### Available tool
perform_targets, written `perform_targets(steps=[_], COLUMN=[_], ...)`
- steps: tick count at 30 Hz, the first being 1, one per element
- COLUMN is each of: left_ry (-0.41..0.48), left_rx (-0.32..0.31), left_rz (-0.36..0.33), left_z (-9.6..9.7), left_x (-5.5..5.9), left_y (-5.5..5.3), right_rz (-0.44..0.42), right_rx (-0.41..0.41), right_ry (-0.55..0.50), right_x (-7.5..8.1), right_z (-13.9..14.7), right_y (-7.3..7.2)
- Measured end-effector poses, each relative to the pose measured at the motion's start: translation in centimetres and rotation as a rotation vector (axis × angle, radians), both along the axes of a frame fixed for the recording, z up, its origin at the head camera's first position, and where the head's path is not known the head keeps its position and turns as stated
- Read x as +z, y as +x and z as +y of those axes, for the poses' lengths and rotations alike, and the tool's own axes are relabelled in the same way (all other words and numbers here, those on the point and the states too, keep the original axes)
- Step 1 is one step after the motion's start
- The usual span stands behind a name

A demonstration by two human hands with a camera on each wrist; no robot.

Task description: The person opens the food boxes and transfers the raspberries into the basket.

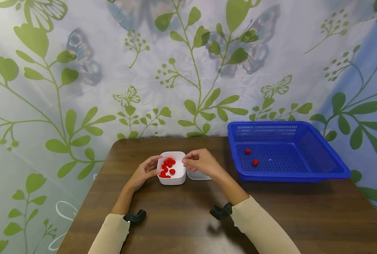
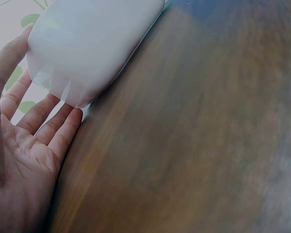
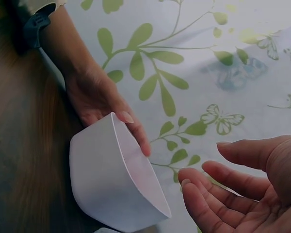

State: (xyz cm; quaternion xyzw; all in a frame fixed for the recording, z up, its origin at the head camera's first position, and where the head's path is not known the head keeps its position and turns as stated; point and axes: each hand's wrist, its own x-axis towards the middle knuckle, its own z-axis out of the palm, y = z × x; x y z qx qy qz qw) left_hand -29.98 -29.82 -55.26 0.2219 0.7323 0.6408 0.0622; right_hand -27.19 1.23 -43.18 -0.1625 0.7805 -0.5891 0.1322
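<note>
A white square container (image 1: 172, 180) with rounded corners stands on the table, a cluster of small red berry-like pieces (image 1: 166, 165) lying inside, mostly toward its left. My left hand (image 1: 144, 172) holds the container at its left side, thumb at the rim and fingers spread along the wall. In the left wrist view, those fingertips (image 2: 73, 116) rest against the white wall. At the container's right rim is my right hand (image 1: 202, 163). The right wrist view shows this right hand (image 3: 247, 187) with loosely bent fingers and nothing between them.
A translucent lid (image 1: 198, 175) lies right of the container, partly under my right hand. Farther right sits a blue perforated basket (image 1: 290, 175), with one red piece (image 1: 248, 151) and another red piece (image 1: 255, 162) in it. A leaf-patterned cloth (image 1: 188, 70) hangs behind the table.
</note>
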Motion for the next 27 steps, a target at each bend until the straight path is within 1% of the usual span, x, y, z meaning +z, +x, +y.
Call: perform_targets(steps=[8, 13, 19, 23, 27], left_ry=[0.030, 0.036, 0.037, 0.028, 0.022], left_rx=[-0.011, -0.018, -0.022, -0.017, -0.018], left_rz=[-0.012, -0.005, -0.010, -0.017, -0.009], left_z=[0.2, 0.1, 0.1, 0.0, 0.0], left_x=[0.0, 0.0, 0.1, 0.0, 0.0], left_y=[-0.2, -0.2, -0.1, -0.1, -0.2], right_rz=[-0.026, -0.021, 0.021, 0.059, 0.111], right_rx=[0.014, 0.011, 0.025, 0.028, 0.028], right_ry=[-0.005, 0.024, 0.091, 0.159, 0.243], right_x=[-0.7, -1.1, -1.4, -1.5, -1.6], right_z=[-1.7, -2.7, -3.6, -4.2, -4.9], right_y=[-0.7, -1.1, -1.6, -1.7, -1.7])
